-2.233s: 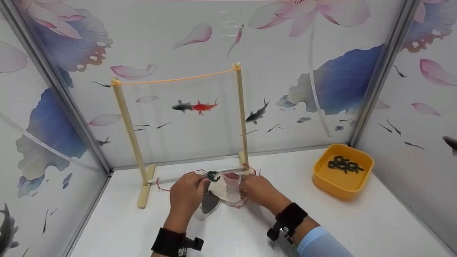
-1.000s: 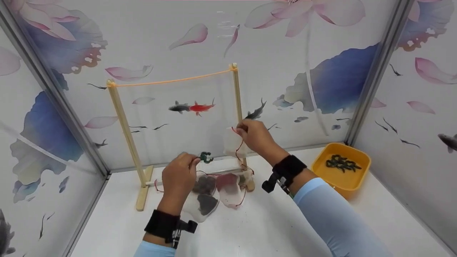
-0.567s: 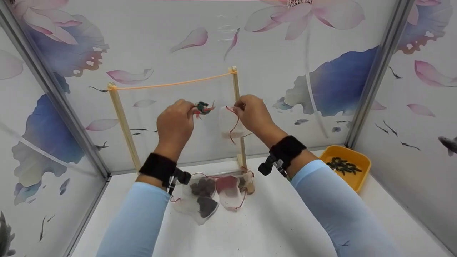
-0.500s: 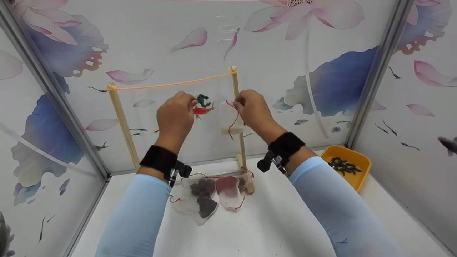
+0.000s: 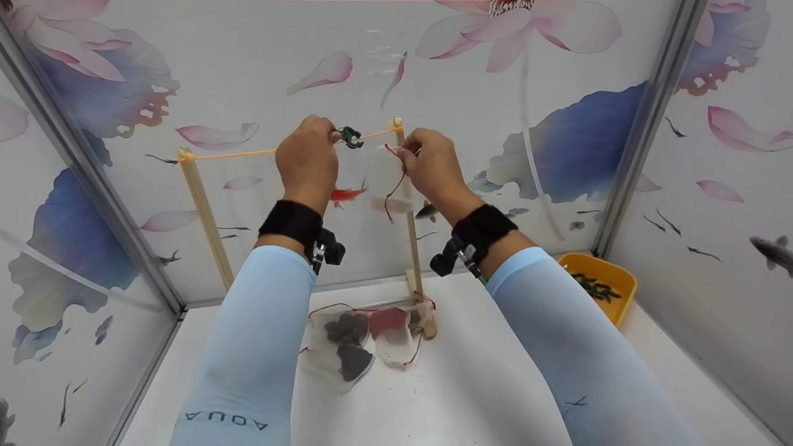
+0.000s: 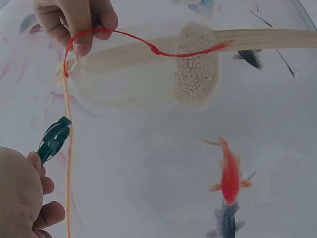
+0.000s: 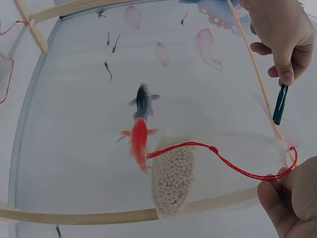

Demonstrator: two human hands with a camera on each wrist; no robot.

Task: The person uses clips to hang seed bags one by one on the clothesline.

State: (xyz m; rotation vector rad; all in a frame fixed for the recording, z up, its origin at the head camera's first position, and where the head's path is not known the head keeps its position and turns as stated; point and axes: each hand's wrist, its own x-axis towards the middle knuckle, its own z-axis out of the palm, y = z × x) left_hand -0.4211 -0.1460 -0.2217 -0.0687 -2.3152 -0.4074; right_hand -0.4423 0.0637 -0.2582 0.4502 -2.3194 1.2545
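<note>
My left hand (image 5: 308, 158) pinches a dark green plastic clothespin (image 5: 350, 137) by its end, level with the orange cord (image 5: 235, 154) strung between two wooden posts. In the left wrist view the tip of the clothespin (image 6: 54, 139) lies right at the cord; whether they touch I cannot tell. My right hand (image 5: 437, 166) pinches the gathered top of a sheer drawstring bag (image 5: 383, 176) near the cord's right end. Small pale pellets (image 7: 173, 178) fill the bag's bottom as it hangs. Its red drawstring (image 6: 119, 33) trails loose from the neck.
Several sheer bags with dark or pinkish contents (image 5: 354, 362) lie on the white table near the stand's right foot (image 5: 429, 327). A yellow bin (image 5: 627, 297) of green clothespins stands at right, partly behind my right sleeve. Printed panels enclose the back and sides.
Both hands have risen from the table to the orange cord, the left with the clothespin. The right has lifted the pellet bag off the pile by its top.
</note>
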